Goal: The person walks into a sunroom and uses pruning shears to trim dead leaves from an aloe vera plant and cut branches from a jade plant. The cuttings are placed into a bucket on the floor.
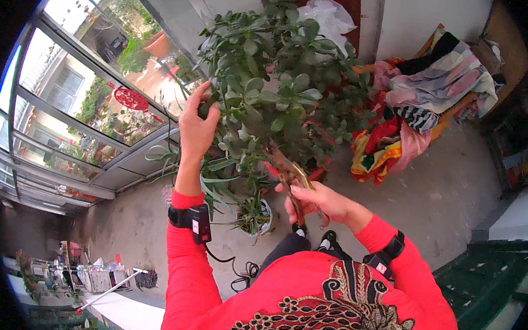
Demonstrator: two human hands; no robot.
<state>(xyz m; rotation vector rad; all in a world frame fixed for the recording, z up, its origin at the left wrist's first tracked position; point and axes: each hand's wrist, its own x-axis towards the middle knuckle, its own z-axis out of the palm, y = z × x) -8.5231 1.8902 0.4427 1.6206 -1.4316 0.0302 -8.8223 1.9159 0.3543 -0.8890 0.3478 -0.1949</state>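
A large bushy jade plant (277, 87) with thick, rounded green leaves stands in front of me. My left hand (199, 123) is raised at its left edge, thumb and fingers around some leaves there. Lower down, in front of the foliage, my right hand (318, 201) is closed on the handles of worn, rust-brown scissors or shears (286, 166), whose blades point up toward the leaves. The blade tips overlap the foliage, and whether they touch a stem cannot be told. Red parts, perhaps of a pot, show below the leaves.
A potted spiky-leaved plant (254, 216) stands on the concrete floor near my feet. Glazed window frames (109, 161) run along the left. At right, a wooden rack (447, 115) bears cloths. A white plastic bag (327, 18) is behind the plant. A black cable (243, 275) lies near my legs.
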